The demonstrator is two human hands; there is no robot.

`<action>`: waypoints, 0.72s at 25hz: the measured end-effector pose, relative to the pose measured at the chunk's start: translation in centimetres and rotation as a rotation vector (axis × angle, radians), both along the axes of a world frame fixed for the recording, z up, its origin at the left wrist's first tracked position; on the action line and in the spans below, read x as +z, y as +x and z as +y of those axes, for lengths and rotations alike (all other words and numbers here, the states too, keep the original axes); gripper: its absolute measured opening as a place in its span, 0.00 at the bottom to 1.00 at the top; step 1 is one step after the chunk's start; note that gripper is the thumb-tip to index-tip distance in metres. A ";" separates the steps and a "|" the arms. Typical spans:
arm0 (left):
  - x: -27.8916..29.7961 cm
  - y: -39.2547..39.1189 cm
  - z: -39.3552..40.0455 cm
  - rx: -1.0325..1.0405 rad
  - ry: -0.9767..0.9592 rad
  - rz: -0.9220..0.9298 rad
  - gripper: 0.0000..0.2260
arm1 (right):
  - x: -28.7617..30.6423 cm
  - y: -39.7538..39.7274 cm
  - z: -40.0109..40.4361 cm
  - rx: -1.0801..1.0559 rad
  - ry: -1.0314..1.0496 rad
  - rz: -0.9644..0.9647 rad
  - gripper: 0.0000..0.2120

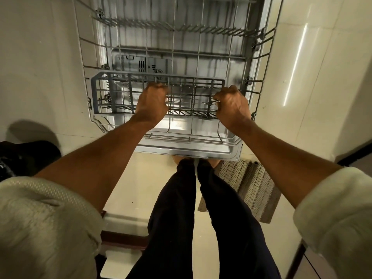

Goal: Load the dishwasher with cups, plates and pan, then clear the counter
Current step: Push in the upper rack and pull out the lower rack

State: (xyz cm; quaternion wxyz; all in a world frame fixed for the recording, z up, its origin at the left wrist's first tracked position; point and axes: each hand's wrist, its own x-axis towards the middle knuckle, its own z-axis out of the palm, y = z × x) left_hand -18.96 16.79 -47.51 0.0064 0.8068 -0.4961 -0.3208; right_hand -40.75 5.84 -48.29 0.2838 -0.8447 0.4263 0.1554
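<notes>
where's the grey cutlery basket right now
In the head view the cutlery basket sits centre frame at the front of the pulled-out lower rack, with the left hand and right hand gripping it.

Pale shiny floor tiles (40, 57) all around. Patterned grey mat (247, 188) on the floor, right of the dark trouser legs (181, 218). Bright light streak (295, 65) farther right of the mat.

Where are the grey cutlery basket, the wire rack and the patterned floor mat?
cutlery basket (112, 77): head view, top rim at its left end.
wire rack (269, 55): head view, right side wires.
floor mat (247, 186): head view, middle of the patterned surface.
</notes>
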 end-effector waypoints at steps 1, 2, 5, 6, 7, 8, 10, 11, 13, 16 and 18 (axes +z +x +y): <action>0.5 0.1 0.0 0.021 0.013 0.000 0.17 | 0.5 0.0 0.0 0.006 0.000 -0.002 0.21; 1.1 0.2 0.1 0.033 0.021 -0.002 0.18 | 1.2 0.0 0.0 0.010 -0.003 -0.007 0.21; 3.4 0.3 0.5 0.032 0.019 -0.003 0.17 | 3.4 0.2 0.1 0.024 0.006 0.005 0.22; 4.2 0.1 0.7 0.032 0.031 -0.002 0.18 | 4.1 0.2 0.3 0.027 0.020 0.020 0.22; 4.9 -0.2 1.0 0.037 0.059 -0.007 0.19 | 4.9 0.2 0.6 0.026 0.037 0.045 0.22; 5.9 -0.5 1.4 0.041 0.093 -0.016 0.19 | 5.9 0.2 1.0 0.022 0.054 0.076 0.22; 8.2 -1.3 2.4 0.032 0.128 -0.015 0.21 | 8.5 0.3 2.0 0.018 0.084 0.137 0.23; 9.6 -1.7 2.9 0.024 0.119 -0.002 0.23 | 10.1 0.5 2.7 0.033 0.092 0.155 0.24; 12.8 -3.0 4.3 0.015 0.090 0.022 0.28 | 13.9 1.0 4.2 0.117 0.069 0.162 0.29; 17.2 -5.1 5.9 -0.024 0.085 0.007 0.34 | 19.0 2.2 6.8 0.218 0.019 0.147 0.34; 20.2 -5.6 6.7 0.001 0.094 -0.009 0.36 | 22.5 3.5 8.4 0.230 0.016 0.133 0.34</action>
